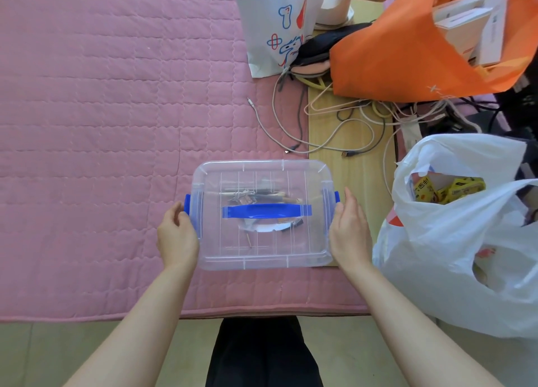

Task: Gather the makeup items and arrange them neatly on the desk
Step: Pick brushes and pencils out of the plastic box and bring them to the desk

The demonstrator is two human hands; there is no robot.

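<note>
A clear box (262, 214) with its lid on sits on the pink quilt (102, 124), near the front edge, its right end over a strip of bare wood (329, 130). A blue handle (266, 211) lies flat across the lid, and a blue latch (187, 209) shows at each short end. The left hand (177, 235) presses against the left end, fingers curled around the latch there. The right hand (348, 229) lies flat against the right end, fingers straight and together, holding nothing. Through the lid, small items (259, 198) lie jumbled on the bottom (thin sticks, perhaps brushes or pencils; the plastic blurs them too much to name).

Beyond the box, loose cables (320, 124) tangle across quilt and wood. Behind them stand a printed white bag (270, 25) and an orange bag (407, 51) holding white cartons. A white plastic bag (465, 226) with yellow packets inside sits just right of the right hand.
</note>
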